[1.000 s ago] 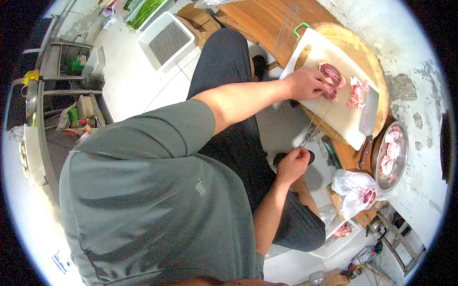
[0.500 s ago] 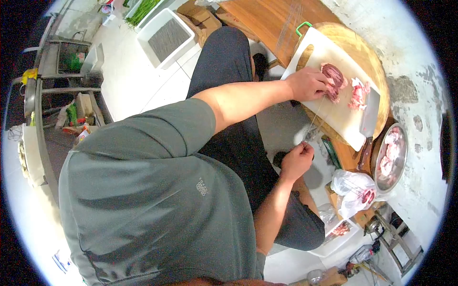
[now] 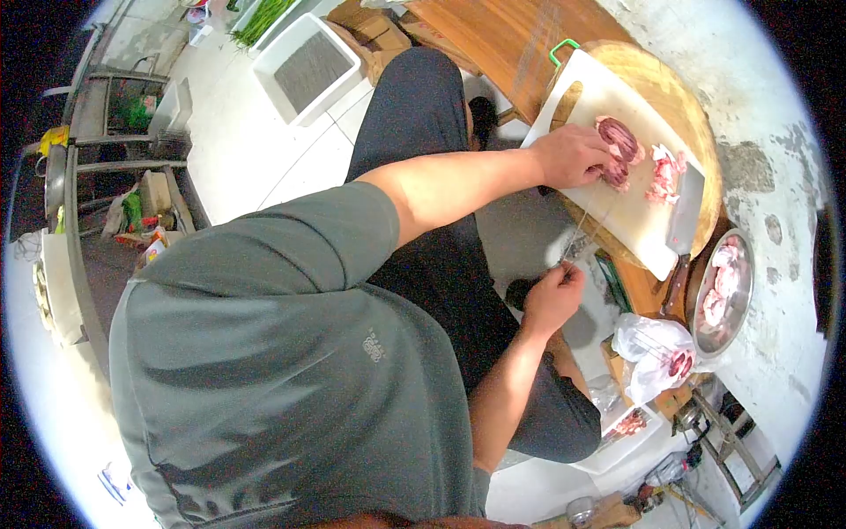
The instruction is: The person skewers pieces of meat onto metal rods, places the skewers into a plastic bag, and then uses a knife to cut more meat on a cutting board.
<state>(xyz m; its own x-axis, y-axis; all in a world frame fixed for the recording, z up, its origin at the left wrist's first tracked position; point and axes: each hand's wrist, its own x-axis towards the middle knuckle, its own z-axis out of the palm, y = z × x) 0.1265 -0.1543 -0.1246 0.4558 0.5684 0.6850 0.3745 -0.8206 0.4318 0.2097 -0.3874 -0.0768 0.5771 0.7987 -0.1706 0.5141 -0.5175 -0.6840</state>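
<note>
My left hand (image 3: 573, 156) is closed on the near end of a dark red piece of meat (image 3: 619, 139) on the white cutting board (image 3: 608, 220). Below it, my right hand (image 3: 555, 295) pinches thin skewers (image 3: 576, 236), which point up toward the board and the meat. Their exact number and tips are hard to make out. Beside the meat lies a small heap of pale pink trimmings (image 3: 664, 175). A cleaver (image 3: 686, 212) rests along the board's far edge, its brown handle past the corner. Under the board is a round wooden block (image 3: 683, 97).
A metal bowl (image 3: 745, 291) of pale pink pieces stands near the wall. Closer in are a white plastic bag (image 3: 639, 348) with red meat showing and a white tray (image 3: 648, 441) with meat bits. On the floor sits a white bin (image 3: 304, 110) with grey contents.
My right hand has shifted very slightly, and the skewers now sit a little lower, away from the meat. My left hand stays on the meat.
</note>
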